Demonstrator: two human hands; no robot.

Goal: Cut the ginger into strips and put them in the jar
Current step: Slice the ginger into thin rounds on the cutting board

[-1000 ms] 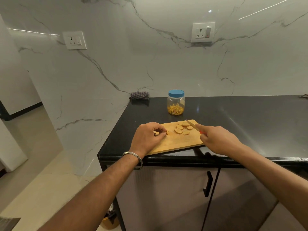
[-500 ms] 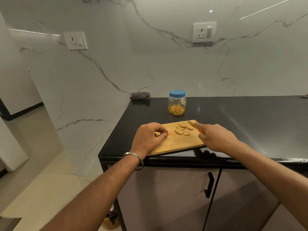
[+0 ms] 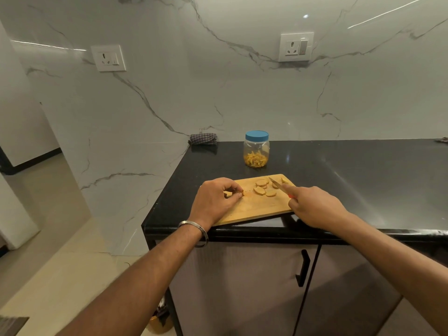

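left hand (image 3: 215,200) pinching small ginger bit, unmoved since a second ago | right hand (image 3: 315,204) gripping knife (image 3: 276,183), blade tip now nearer ginger slices (image 3: 263,187) between hands | jar (image 3: 256,149) beyond, lidded | cutting likely about to resume

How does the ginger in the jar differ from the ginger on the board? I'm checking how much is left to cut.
The ginger in the jar is already thin strips, while the ginger on the board is still flat round slices. The strips lie piled together at the bottom of the closed jar; the slices lie spread loosely, in the open, on the cutting board. Both are the same pale yellow.
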